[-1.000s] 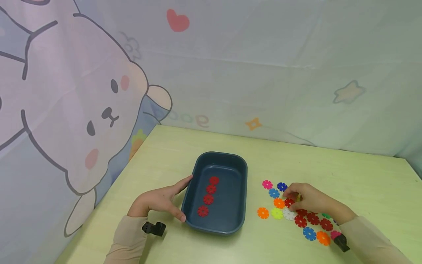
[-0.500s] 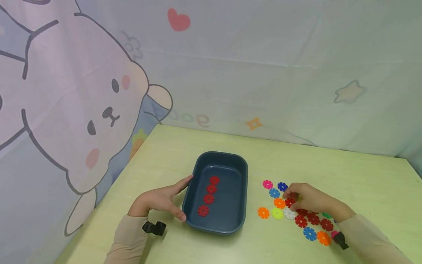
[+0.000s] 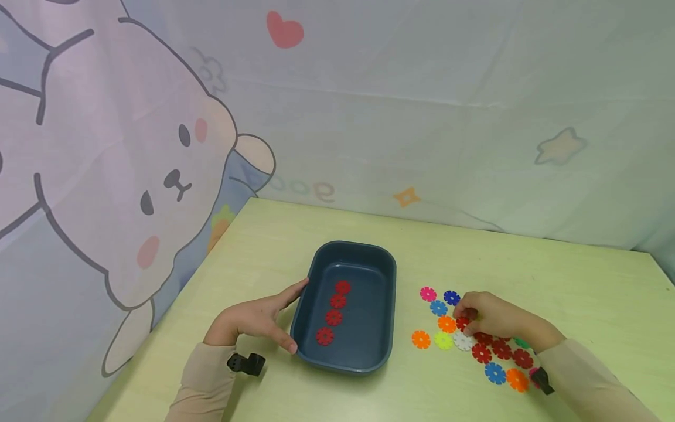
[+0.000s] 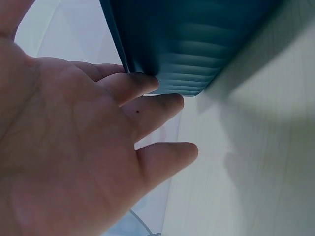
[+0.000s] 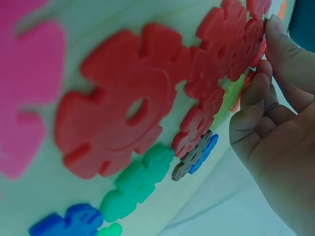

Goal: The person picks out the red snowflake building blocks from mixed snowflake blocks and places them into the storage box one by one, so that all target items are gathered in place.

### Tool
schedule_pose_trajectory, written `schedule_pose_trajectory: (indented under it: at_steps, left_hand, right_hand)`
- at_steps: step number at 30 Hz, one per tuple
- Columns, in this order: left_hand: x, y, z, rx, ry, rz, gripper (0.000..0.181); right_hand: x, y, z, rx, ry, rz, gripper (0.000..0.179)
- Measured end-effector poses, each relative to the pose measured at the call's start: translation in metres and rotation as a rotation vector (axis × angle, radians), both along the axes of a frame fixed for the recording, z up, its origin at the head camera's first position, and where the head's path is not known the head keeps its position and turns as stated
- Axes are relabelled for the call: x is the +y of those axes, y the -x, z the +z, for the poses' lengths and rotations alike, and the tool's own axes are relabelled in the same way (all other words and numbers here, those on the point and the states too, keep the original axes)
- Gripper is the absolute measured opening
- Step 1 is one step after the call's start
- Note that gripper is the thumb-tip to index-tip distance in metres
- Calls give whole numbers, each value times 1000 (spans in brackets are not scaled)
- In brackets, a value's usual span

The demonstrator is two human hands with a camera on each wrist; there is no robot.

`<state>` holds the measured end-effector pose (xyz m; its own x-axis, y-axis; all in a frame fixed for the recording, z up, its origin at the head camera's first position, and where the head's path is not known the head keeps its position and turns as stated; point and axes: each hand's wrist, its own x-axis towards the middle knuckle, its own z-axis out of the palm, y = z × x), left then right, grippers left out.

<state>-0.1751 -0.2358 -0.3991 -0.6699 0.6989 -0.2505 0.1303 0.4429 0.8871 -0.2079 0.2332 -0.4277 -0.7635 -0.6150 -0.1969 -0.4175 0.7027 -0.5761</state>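
Note:
My left hand, fingers spread, touches the left side of a dark blue plastic tray in the head view. Several red snowflake discs lie in a slanting row inside it. To the tray's right, my right hand is over the loose discs, its thumb and fingers pinching the edge of a red snowflake disc. In the right wrist view, that pinch is partly hidden; large red discs fill the middle. The left wrist view has my left fingers against the tray wall.
Orange, yellow-green, white, blue and pink discs lie flat around the right hand. A printed cloth hangs behind the pale green table.
My right thumb has closed in slightly over the red disc, covering more of it. The left hand, tray and other loose discs stay in place.

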Motion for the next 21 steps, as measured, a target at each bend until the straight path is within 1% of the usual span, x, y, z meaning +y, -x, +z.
schedule_pose_trajectory:
  at_steps: [6,10,17,21]
  left_hand:
    - [0,1,-1,-1,-1,0,127]
    - [0,1,-2,0,1,0,127]
    - [0,1,-2,3,2,2,127]
    - [0,1,-1,5,-2,-3,127]
  right_hand:
    - [0,1,-2,17,-22,5,18]
    - [-2,1,-2,9,-31,0,18]
    - [-3,1,-2,-9,-16,4,18]
    - [-3,1,-3,-5,-8,7,18]
